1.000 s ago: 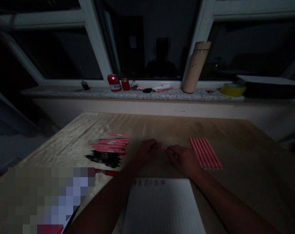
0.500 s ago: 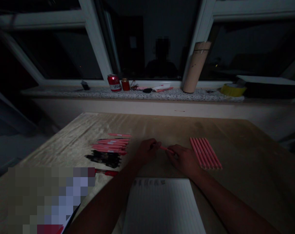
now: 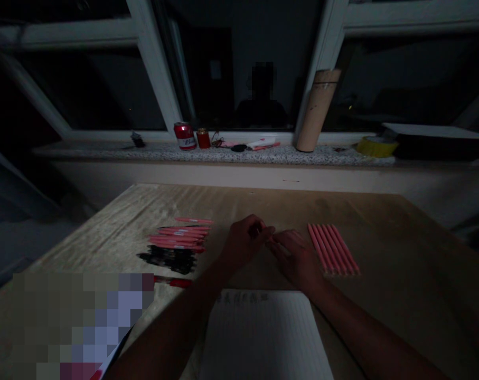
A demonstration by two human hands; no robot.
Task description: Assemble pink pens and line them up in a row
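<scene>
Over the middle of the table, my left hand (image 3: pixel 245 237) and my right hand (image 3: pixel 294 256) meet with closed fingers. Between their fingertips is a pink pen (image 3: pixel 270 239), mostly hidden by the fingers, so only a short bit shows. Right of my right hand, several pink pens (image 3: pixel 334 249) lie side by side in a neat slanted row. To the left of my left hand is a looser pile of pink pens (image 3: pixel 179 237), with black pens (image 3: pixel 170 258) bunched just below it. A lined notebook (image 3: pixel 266 338) lies open below both hands, between my forearms.
A red pen (image 3: pixel 176 282) lies by my left forearm. Along the windowsill (image 3: pixel 160 152) stand a red can (image 3: pixel 185 136), a small orange-red jar (image 3: pixel 203 138), a tall tube (image 3: pixel 317 111) and yellow tape (image 3: pixel 377 146). The table's far edge (image 3: pixel 259 190) faces the wall.
My hands have come closer together, the left shifting right and slightly up. Less of the pink pen between them shows now. The pen piles and row stay the same.
</scene>
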